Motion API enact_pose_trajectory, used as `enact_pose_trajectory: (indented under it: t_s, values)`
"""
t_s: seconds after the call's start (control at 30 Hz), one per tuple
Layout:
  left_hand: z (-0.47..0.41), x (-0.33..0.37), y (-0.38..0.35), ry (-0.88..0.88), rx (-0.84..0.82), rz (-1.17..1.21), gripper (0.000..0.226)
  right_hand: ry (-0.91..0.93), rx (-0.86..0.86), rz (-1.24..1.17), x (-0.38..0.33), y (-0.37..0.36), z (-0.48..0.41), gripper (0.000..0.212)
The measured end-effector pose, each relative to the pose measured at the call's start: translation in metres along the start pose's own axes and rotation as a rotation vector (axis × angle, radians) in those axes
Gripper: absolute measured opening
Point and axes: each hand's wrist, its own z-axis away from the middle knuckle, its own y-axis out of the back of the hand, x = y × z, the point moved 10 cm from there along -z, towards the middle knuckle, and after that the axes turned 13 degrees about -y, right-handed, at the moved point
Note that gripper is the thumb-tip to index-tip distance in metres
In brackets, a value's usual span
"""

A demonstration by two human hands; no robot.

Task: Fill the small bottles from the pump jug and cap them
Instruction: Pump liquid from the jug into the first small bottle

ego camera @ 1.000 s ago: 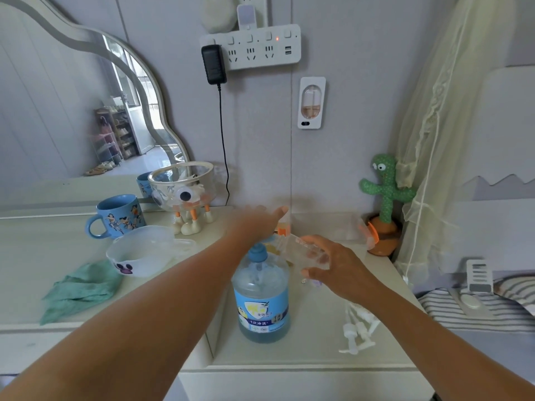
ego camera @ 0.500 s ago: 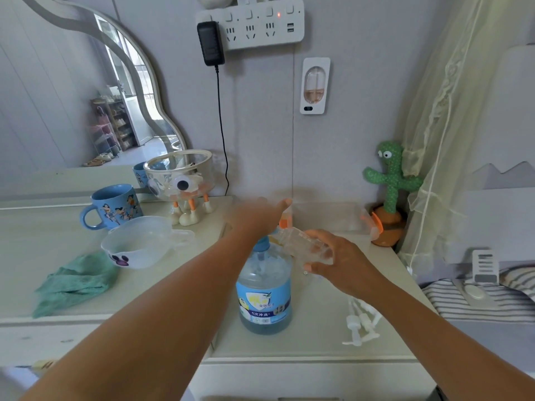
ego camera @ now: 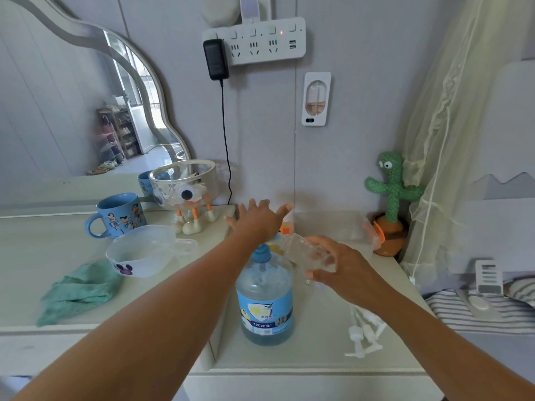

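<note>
The pump jug (ego camera: 265, 299), clear with blue liquid and a blue label, stands on the white cabinet top (ego camera: 312, 354). My left hand (ego camera: 257, 221) lies flat on its blue pump head, fingers spread. My right hand (ego camera: 344, 270) grips a small clear bottle (ego camera: 301, 250), tilted with its mouth toward the pump spout. A small orange-and-clear bottle (ego camera: 286, 227) shows behind my left hand. White pump caps (ego camera: 363, 334) lie on the cabinet under my right forearm.
On the left desk (ego camera: 43, 256) are a blue mug (ego camera: 118, 214), a white handled bowl (ego camera: 144, 250), a green cloth (ego camera: 78, 290) and a clear bowl on toy legs (ego camera: 188, 192). A cactus toy (ego camera: 390, 198) stands back right, with a clear bag (ego camera: 333, 227) beside it.
My hands keep nearly the same pose; the left hand's fingers look more spread over the pump head. The camera has tilted slightly.
</note>
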Motion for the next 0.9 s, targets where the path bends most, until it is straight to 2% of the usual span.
enact_pose_trajectory:
  t_s: [0.1,0.3,0.43,0.53,0.7,0.9]
  values:
    - [-0.002,-0.005,-0.002,0.028,0.034,0.085,0.073,-0.005,0.000,-0.001,0.005,-0.004,-0.003,0.052]
    - [0.002,-0.003,-0.009,0.039,0.019,0.079,0.078,-0.029,-0.009,0.020,0.009,-0.005,0.001,0.054]
    - [0.002,0.002,-0.001,-0.017,0.002,0.088,0.068,-0.008,-0.006,0.034,-0.001,0.001,0.003,0.053]
    - [0.003,0.002,0.005,0.012,0.004,0.160,0.071,-0.013,-0.014,0.040,-0.006,0.006,0.001,0.050]
    - [0.002,0.003,0.003,-0.025,0.029,0.120,0.075,-0.002,-0.019,0.029,-0.006,0.006,0.001,0.051]
    - [0.000,-0.001,-0.006,-0.024,0.000,0.128,0.066,-0.008,-0.021,0.004,0.001,-0.002,0.000,0.051]
